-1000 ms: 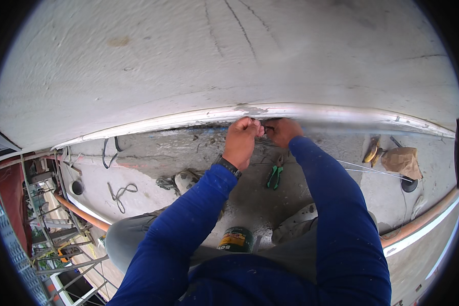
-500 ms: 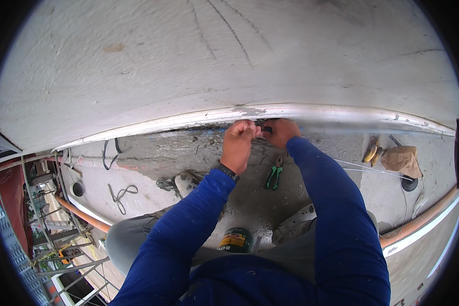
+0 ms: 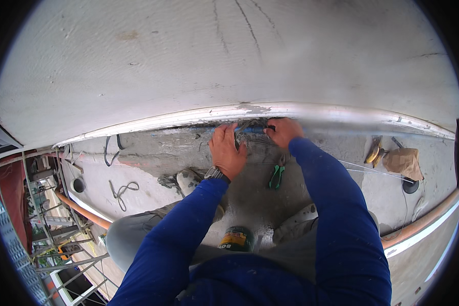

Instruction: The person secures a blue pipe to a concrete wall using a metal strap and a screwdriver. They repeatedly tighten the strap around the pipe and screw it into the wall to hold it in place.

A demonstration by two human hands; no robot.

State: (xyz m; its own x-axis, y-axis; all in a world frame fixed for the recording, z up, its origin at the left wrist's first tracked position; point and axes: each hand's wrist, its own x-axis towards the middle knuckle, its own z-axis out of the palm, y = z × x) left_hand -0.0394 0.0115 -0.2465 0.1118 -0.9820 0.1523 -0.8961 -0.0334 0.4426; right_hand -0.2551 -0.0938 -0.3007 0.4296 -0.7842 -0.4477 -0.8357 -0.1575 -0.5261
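My left hand (image 3: 227, 152) is curled at the base of the wall, its thumb apart from the other fingers. A dark grey strip (image 3: 237, 134) runs between them and up toward a blue pipe (image 3: 254, 129). On the pipe's right side, my right hand (image 3: 285, 133) has its fingers closed at a small dark piece (image 3: 270, 128), mostly hidden by the fingertips. Pliers with green handles (image 3: 276, 177) lie on the wet floor below my hands. Whether the strip and the dark piece are joined is not visible.
A tub (image 3: 236, 238) stands between my feet. Thin rods (image 3: 377, 171), a brown paper bag (image 3: 402, 160) and a yellow-handled tool (image 3: 374, 151) lie right. Looped dark cords (image 3: 122, 195) are left. A pale ledge (image 3: 188, 118) overhangs the work; an orange pipe (image 3: 84, 211) edges the floor.
My hands have moved apart: the left went left and slightly down, the right stayed near its place. More of the blue pipe and the dark strip now show between them.
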